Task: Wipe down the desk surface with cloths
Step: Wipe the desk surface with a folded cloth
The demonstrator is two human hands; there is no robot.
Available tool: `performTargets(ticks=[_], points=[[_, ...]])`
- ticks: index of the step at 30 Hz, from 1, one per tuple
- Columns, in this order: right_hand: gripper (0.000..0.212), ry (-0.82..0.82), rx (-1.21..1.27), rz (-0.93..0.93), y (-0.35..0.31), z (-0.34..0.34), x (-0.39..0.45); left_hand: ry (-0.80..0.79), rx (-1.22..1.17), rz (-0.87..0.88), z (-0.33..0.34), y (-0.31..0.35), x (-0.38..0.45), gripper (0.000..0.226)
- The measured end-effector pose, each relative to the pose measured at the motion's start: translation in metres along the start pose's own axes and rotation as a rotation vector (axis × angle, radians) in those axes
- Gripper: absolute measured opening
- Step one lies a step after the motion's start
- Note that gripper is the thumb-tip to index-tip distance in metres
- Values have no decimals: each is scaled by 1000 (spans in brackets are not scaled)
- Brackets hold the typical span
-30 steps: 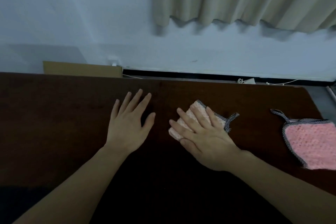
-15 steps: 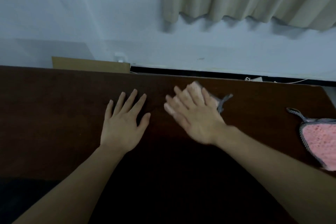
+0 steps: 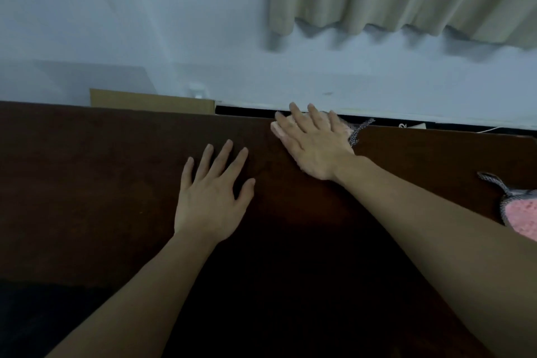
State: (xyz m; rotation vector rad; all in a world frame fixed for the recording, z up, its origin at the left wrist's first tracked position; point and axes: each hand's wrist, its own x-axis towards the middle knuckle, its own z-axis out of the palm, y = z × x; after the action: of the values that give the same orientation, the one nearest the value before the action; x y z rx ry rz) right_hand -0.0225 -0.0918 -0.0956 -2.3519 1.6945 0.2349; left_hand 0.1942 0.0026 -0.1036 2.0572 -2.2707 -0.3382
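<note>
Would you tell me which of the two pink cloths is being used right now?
The cloth under the right hand at the desk's far edge; the other lies untouched at right.

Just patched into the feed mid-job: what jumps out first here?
The right hand presses a pale pink cloth with grey trim flat at the far edge of the dark brown wooden desk. The left hand lies spread on the desk nearer the person. A second pink cloth sits at the right edge.
</note>
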Motion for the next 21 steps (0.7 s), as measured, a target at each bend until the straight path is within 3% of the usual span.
performTargets(ticks=[8, 17, 21], points=[[60, -131, -54, -293, -15, 27, -139, 41, -17, 5, 3, 1, -4, 62], [54, 5, -34, -74, 21, -1, -6, 22, -5, -12, 3, -1, -1, 60], [54, 22, -37, -88, 6, 3, -14, 37, -19, -16, 4, 0, -3, 62]])
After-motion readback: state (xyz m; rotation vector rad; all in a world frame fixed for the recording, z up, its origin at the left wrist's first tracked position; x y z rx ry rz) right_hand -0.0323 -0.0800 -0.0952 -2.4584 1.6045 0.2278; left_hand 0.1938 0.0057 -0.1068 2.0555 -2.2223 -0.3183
